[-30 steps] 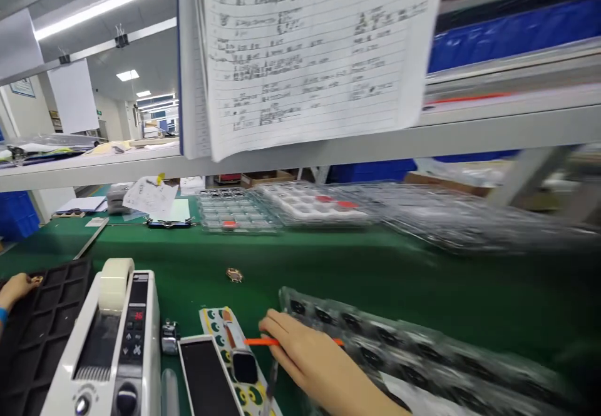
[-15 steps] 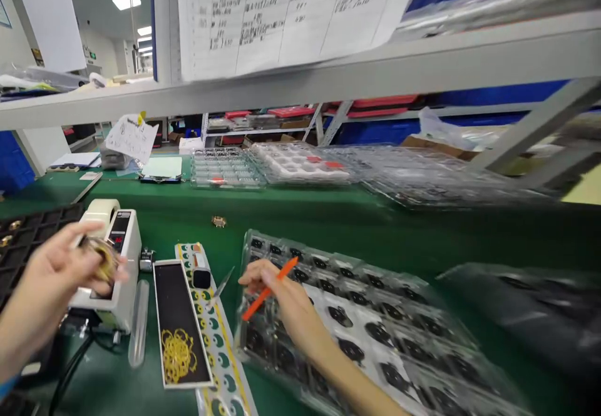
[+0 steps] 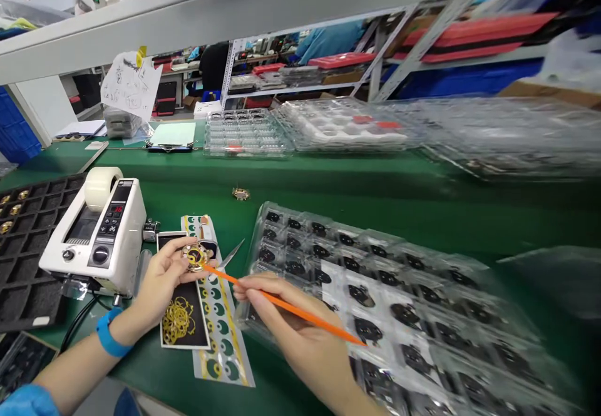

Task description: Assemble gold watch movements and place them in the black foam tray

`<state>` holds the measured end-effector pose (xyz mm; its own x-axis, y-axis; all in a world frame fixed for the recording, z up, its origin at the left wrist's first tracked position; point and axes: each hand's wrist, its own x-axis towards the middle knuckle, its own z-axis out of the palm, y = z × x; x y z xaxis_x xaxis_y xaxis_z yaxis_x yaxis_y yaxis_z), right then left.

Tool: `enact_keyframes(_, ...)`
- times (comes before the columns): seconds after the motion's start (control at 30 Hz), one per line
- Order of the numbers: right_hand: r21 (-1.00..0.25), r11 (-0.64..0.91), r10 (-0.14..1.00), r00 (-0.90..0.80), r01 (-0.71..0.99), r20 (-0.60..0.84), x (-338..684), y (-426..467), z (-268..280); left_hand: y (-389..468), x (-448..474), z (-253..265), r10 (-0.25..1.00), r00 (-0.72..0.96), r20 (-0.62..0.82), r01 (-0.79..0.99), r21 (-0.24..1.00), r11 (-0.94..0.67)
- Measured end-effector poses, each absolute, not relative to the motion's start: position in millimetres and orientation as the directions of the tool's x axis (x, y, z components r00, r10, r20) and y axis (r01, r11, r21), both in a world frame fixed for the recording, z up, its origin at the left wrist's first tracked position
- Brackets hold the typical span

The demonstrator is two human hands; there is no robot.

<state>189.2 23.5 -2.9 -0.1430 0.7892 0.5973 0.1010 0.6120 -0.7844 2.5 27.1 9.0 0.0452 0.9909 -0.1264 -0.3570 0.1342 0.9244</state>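
Note:
My left hand (image 3: 162, 278), with a blue band at the wrist, grips a round gold watch case (image 3: 194, 257) between thumb and fingers; a yellow ring shows inside it. In my right hand (image 3: 300, 334) is a thin orange stick (image 3: 300, 309), pinched like a pen. Its tip meets the watch case near the lower right rim. Below my left hand lies a narrow black tray (image 3: 196, 306) with a white rim, holding a heap of yellow rings (image 3: 177, 320). A sticker sheet (image 3: 225, 347) with green and yellow shapes lies beside it, and tweezers (image 3: 230, 255) rest across the sheet.
A white tape dispenser (image 3: 101, 234) stands at left, next to a black compartment tray (image 3: 32, 247) with a few gold cases. Clear plastic trays (image 3: 375, 278) of black parts spread under and beyond my right hand. One gold case (image 3: 241, 194) lies farther back. A shelf beam (image 3: 235, 9) crosses above.
My left hand has come right, from beside the tape dispenser to above the black tray, with the watch case. The orange stick has turned so its tip meets the case. The view has tilted down.

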Motion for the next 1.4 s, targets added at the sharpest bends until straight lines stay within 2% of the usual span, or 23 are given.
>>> enact_keyframes(0.13, -0.790, 0.606, 0.790, -0.190, 0.098, 0.582, 185, 21, -3, 20, 1, 7, 0.988, 0.113, -0.102, -0.353, 0.926, 0.136)
enact_keyframes(0.23, -0.734, 0.668, 0.737, -0.249, 0.124, 0.628, 187, 22, -3, 19, -2, 7, 0.985, 0.139, -0.097, -0.352, 0.925, 0.141)
enact_keyframes(0.3, -0.640, 0.755, 0.644, -0.338, 0.138, 0.686, 191, 23, -7, 19, -4, 8, 0.982, 0.149, -0.118, -0.346, 0.924, 0.163)
enact_keyframes(0.43, -0.314, 0.928, 0.371, -0.561, 0.200, 0.740, 200, 23, -22, 21, -3, 11, 0.970, 0.142, -0.197, -0.336, 0.912, 0.235)
enact_keyframes(0.53, -0.179, 0.954, 0.292, -0.630, 0.239, 0.720, 204, 21, -27, 22, -1, 12, 0.961, 0.135, -0.242, -0.368, 0.888, 0.275)
enact_keyframes(0.63, -0.206, 0.940, 0.332, -0.588, 0.271, 0.738, 204, 19, -21, 21, 2, 10, 0.953, 0.131, -0.274, -0.385, 0.872, 0.304)
enact_keyframes(0.77, -0.372, 0.848, 0.516, -0.431, 0.377, 0.740, 198, 17, -9, 16, 7, 6, 0.947, 0.207, -0.246, -0.401, 0.861, 0.312)
enact_keyframes(0.87, -0.418, 0.807, 0.570, -0.368, 0.417, 0.735, 192, 16, -9, 13, 9, 3, 0.942, 0.235, -0.241, -0.400, 0.859, 0.319)
enact_keyframes(0.97, -0.363, 0.824, 0.527, -0.353, 0.435, 0.773, 187, 16, -15, 12, 10, 0, 0.942, 0.225, -0.248, -0.405, 0.856, 0.322)
enact_keyframes(1.17, -0.029, 0.906, 0.286, -0.561, 0.422, 0.777, 188, 18, -31, 15, 10, 0, 0.931, 0.175, -0.322, -0.399, 0.841, 0.366)
enact_keyframes(1.27, -0.020, 0.915, 0.272, -0.581, 0.402, 0.767, 188, 19, -30, 17, 9, 2, 0.924, 0.168, -0.344, -0.389, 0.838, 0.383)
enact_keyframes(1.4, -0.093, 0.926, 0.296, -0.551, 0.366, 0.781, 194, 20, -19, 20, 7, 3, 0.925, 0.170, -0.340, -0.354, 0.855, 0.380)
